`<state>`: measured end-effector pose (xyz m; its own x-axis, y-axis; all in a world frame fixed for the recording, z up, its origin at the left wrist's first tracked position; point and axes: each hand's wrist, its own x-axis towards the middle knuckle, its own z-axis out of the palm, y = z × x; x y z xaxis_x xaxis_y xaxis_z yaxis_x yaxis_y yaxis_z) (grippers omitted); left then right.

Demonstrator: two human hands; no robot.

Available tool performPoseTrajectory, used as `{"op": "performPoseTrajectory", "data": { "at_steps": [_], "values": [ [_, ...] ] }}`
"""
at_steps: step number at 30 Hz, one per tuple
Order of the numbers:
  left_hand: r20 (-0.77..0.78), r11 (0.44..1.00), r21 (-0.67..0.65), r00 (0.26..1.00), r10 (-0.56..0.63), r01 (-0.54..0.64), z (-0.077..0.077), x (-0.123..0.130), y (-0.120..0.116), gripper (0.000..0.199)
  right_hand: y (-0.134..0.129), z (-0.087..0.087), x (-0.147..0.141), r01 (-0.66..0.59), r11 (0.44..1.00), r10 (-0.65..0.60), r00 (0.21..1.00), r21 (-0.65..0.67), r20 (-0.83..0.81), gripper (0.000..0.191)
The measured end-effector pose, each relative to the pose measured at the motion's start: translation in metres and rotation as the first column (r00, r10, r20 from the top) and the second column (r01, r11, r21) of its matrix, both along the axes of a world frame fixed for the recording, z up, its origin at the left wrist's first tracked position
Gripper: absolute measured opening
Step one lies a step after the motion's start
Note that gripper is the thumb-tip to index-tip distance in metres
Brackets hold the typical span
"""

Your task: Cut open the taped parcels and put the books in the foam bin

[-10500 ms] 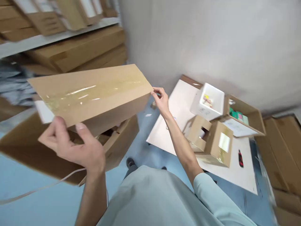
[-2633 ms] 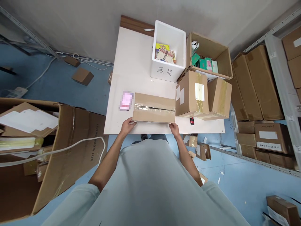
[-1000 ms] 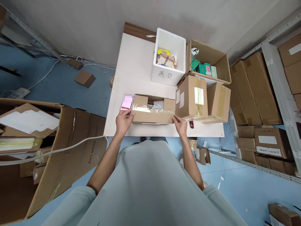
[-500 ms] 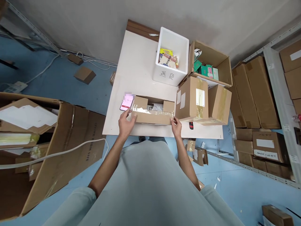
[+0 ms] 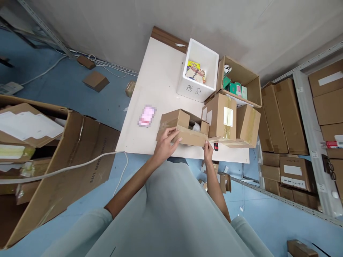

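A small cardboard box (image 5: 191,136) sits near the table's front edge, its top partly uncovered between flaps. Inside it a whitish wrapped item (image 5: 196,127) and something dark show. My left hand (image 5: 164,145) lies against the near left part of the box, fingers stretched and thumb apart. At the front right corner, my right hand (image 5: 208,151) pinches the box between thumb and fingers. A phone with a pink, blurred screen (image 5: 147,116) lies to the left. Just right of my right hand is a small red and black tool (image 5: 216,146).
Taped cartons (image 5: 222,117) stand right of the box. Behind are a white foam bin (image 5: 197,89) with colourful packs and an open carton (image 5: 253,85) with green packs. A large open carton (image 5: 88,150) is at left. Shelves (image 5: 305,107) with boxes line the right.
The box has turned, its right end now nearer me, and sits further right in view. My left hand has moved from its left end onto the near flap; my right hand stays at the corner.
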<state>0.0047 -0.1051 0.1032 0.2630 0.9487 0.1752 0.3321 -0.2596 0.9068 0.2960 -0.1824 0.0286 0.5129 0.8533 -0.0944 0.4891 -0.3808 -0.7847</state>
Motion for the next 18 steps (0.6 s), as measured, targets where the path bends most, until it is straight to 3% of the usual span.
{"op": "performPoseTrajectory", "data": {
  "at_steps": [6,10,15,18],
  "values": [
    [-0.200,0.976,-0.048,0.960,0.198,-0.211,-0.044,-0.042,0.019,0.038,0.018,0.005,-0.038,0.041,0.999,-0.042,0.998,-0.007,-0.039,0.085],
    [-0.262,0.958,-0.076,0.933,0.248,-0.275,-0.065,-0.073,0.032,0.036,0.029,0.027,-0.071,0.000,1.000,0.000,1.000,0.013,0.018,0.076],
    [-0.298,0.857,-0.139,0.846,0.442,-0.497,-0.077,-0.123,0.058,0.025,0.045,0.069,-0.129,-0.214,0.972,0.200,0.970,0.094,0.139,0.058],
    [-0.358,0.810,-0.198,0.810,0.464,-0.551,-0.083,-0.150,0.075,0.022,0.062,0.087,-0.168,-0.342,0.937,0.319,0.918,0.066,0.234,0.054]
  ]
}}
